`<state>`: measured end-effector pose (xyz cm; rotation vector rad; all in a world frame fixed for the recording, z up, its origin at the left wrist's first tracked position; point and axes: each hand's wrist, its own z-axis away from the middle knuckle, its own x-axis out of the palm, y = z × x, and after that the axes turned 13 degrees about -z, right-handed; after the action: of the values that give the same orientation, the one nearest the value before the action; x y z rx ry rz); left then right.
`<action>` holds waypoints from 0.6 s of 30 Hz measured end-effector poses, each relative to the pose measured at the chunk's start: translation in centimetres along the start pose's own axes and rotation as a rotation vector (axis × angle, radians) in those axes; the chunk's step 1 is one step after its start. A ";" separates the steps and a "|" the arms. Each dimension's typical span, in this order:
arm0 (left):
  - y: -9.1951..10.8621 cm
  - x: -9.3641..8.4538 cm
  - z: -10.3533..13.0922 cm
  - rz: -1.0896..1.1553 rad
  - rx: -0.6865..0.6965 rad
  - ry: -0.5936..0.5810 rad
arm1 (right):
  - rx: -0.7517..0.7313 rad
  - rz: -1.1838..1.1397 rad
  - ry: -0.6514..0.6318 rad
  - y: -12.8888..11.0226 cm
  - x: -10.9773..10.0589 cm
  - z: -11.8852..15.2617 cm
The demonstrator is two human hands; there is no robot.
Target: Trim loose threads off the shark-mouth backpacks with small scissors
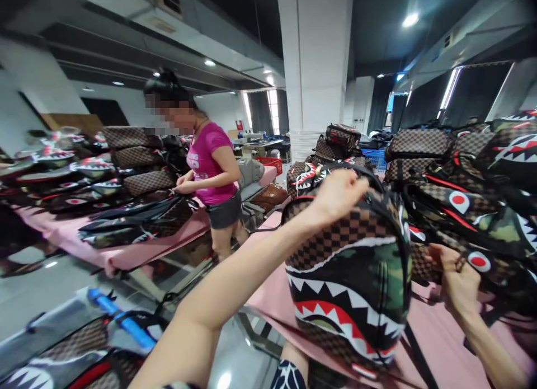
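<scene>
A backpack [348,288] with brown checks, a camouflage patch and a red-and-white shark mouth stands upright at the edge of a pink-covered table [432,327]. My left hand [342,193] is at its top, with the fingers closed around the black top handle. To the right of the backpack, my right hand [457,268] is raised with its fingers curled closed. What those fingers hold, if anything, is too small to make out. Black straps hang beside the backpack's right side.
Bags with shark and eye patterns [457,201] are piled at the right. Across the aisle, a person in a pink shirt [213,165] handles a bag at another pink table [126,254]. More bags lie at the lower left, beside a blue tube [121,319].
</scene>
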<state>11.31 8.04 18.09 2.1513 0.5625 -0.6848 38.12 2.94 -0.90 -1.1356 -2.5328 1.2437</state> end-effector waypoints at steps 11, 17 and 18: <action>1.6 2.0 1.3 -0.530 0.055 0.000 | -0.545 0.225 -0.195 -11.8 3.0 -1.3; -4.6 -1.7 2.1 -0.411 -0.298 0.192 | -0.688 0.383 -0.168 -10.9 1.4 -0.5; -6.2 -2.2 2.6 -0.244 -0.409 0.190 | -0.694 0.401 -0.167 -10.5 0.8 -0.4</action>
<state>5.26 9.27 14.59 1.7878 0.9890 -0.4464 31.61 -0.37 6.66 -1.8031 -3.0764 0.4958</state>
